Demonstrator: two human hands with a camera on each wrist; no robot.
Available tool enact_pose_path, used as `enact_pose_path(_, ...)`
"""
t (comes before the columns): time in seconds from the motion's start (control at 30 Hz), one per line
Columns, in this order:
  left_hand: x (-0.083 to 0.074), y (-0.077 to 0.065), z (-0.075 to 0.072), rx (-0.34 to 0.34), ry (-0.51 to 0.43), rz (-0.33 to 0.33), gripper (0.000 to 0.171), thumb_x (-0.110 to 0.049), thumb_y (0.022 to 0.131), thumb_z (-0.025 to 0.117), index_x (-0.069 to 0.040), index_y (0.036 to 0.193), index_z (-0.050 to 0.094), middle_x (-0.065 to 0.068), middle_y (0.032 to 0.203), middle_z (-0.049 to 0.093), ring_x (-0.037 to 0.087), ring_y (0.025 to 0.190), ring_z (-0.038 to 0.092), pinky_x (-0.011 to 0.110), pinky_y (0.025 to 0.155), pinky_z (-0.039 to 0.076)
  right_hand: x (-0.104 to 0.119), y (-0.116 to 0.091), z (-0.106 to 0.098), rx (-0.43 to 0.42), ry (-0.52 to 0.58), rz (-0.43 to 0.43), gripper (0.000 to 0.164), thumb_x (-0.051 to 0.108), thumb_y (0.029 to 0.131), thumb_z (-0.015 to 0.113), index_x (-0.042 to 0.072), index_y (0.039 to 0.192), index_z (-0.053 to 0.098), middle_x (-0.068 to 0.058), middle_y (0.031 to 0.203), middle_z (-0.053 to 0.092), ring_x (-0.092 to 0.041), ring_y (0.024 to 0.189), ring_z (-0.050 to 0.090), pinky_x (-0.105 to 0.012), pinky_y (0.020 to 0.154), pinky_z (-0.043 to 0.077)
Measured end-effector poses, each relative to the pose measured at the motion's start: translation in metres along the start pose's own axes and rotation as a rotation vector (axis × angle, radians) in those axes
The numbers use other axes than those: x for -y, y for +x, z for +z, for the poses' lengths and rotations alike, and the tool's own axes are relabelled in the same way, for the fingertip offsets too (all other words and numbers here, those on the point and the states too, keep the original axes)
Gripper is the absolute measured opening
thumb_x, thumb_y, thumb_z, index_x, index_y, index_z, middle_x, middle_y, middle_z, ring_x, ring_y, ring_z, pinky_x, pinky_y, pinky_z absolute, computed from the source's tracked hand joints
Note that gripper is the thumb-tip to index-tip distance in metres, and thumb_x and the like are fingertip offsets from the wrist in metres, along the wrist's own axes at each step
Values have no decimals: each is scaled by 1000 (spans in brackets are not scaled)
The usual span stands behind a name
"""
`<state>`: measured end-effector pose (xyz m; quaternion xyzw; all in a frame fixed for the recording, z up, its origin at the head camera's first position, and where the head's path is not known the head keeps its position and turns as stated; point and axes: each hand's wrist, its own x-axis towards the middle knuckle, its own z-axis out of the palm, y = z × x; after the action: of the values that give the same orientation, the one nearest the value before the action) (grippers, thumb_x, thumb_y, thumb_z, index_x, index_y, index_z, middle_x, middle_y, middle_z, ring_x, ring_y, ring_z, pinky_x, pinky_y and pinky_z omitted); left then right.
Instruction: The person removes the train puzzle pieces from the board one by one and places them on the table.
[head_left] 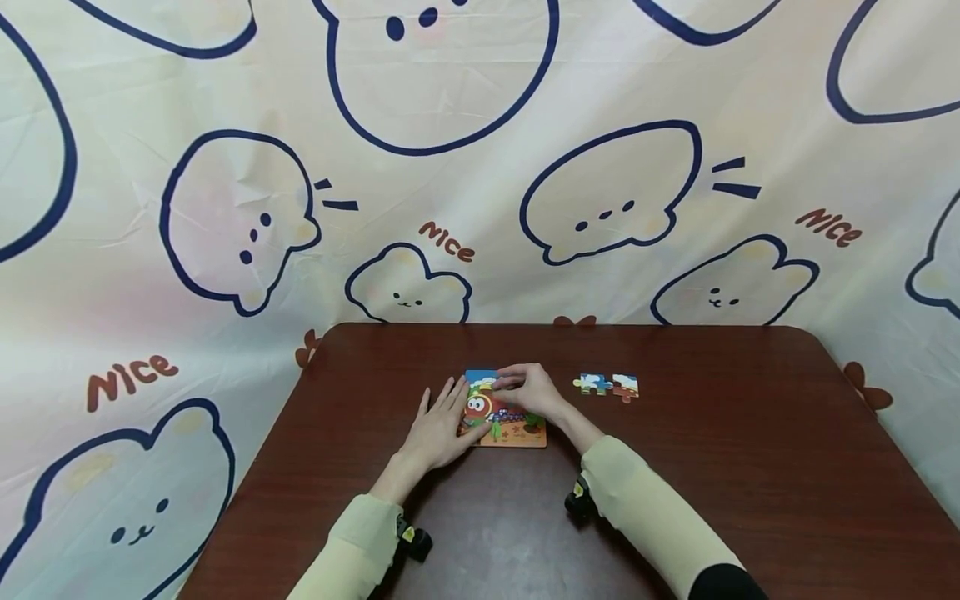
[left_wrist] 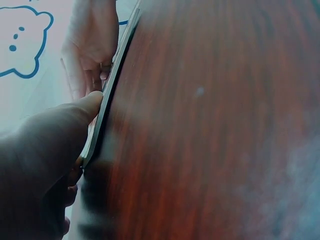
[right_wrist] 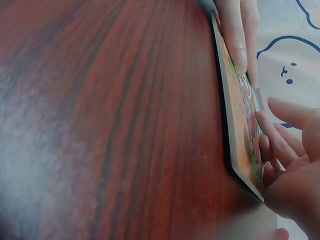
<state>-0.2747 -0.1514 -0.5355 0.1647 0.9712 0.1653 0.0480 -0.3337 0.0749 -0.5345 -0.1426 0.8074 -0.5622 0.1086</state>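
A colourful cartoon jigsaw puzzle [head_left: 517, 435] in a thin flat board lies on the table, showing a red round-eyed figure under blue sky. My left hand [head_left: 437, 435] rests along its left side, fingers straight, the thumb on the lower part of the picture. From the right, my right hand [head_left: 534, 390] reaches over the upper part with bent fingers; in the right wrist view its fingertips [right_wrist: 261, 120] are right at the picture surface. I cannot tell whether a piece is between them. The hand covers the puzzle's upper right area.
Two loose jigsaw pieces, a blue-and-white one [head_left: 593, 384] and a multicoloured one [head_left: 626, 386], lie right of the puzzle. The brown wooden table [head_left: 712, 467] extends around them. Behind it hangs a pale curtain [head_left: 480, 200] with cartoon bears.
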Motion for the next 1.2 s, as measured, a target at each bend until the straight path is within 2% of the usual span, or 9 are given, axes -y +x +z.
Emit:
enact_pose_path(0.13,0,-1,-1,3,-3,-5,92,-66,109,53,-9,176,26,10,184,25,31,174,16,68,139,9,5,3,6,-23,-52,29,43,6,99,81,-2,140,72,-18,120,82,-31,113,74,-46,101,62)
enact_pose_path(0.27,0,-1,-1,14,-2,-11,92,-67,109,52,-9,176,25,9,185,24,31,174,16,68,139,9,11,5,13,-82,-140,45,43,8,97,84,1,138,75,-13,114,84,-25,103,70,-59,118,39)
enact_pose_path(0.37,0,-1,-1,15,-5,-7,93,-67,109,52,-9,176,25,10,185,23,31,174,16,68,139,9,12,7,17,-120,-176,45,42,9,95,85,3,136,77,-11,111,84,-24,97,68,-65,120,25)
enact_pose_path(0.5,-1,0,-2,18,-7,-9,93,-66,109,53,-9,176,24,11,185,22,31,174,16,69,139,9,10,8,18,-137,-174,40,39,6,95,84,6,135,78,-10,111,85,-21,95,65,-64,118,23)
enact_pose_path(0.63,-1,1,-2,21,-3,-15,93,-68,109,53,-11,177,24,9,185,22,31,175,16,69,139,9,8,8,17,-140,-143,29,38,2,95,83,6,132,78,-9,110,85,-24,102,68,-64,118,24)
enact_pose_path(0.8,-2,0,-3,37,-10,-17,93,-69,108,52,-13,177,22,7,185,20,29,175,14,68,139,7,6,8,19,-148,-113,40,35,5,97,83,7,131,78,-11,110,85,-32,112,74,-67,127,18)
enact_pose_path(0.97,-2,-1,-3,38,-10,-13,93,-67,109,52,-11,177,23,9,185,20,31,175,15,69,139,8,6,8,23,-186,-106,55,35,11,95,87,7,129,79,-10,106,85,-31,106,73,-64,123,21)
enact_pose_path(1.2,-3,-2,-4,32,-18,-10,94,-68,108,53,-10,176,24,10,185,22,32,174,16,69,138,9,7,7,27,-253,-94,35,29,15,97,86,7,124,80,-10,101,86,-32,101,77,-66,132,14)
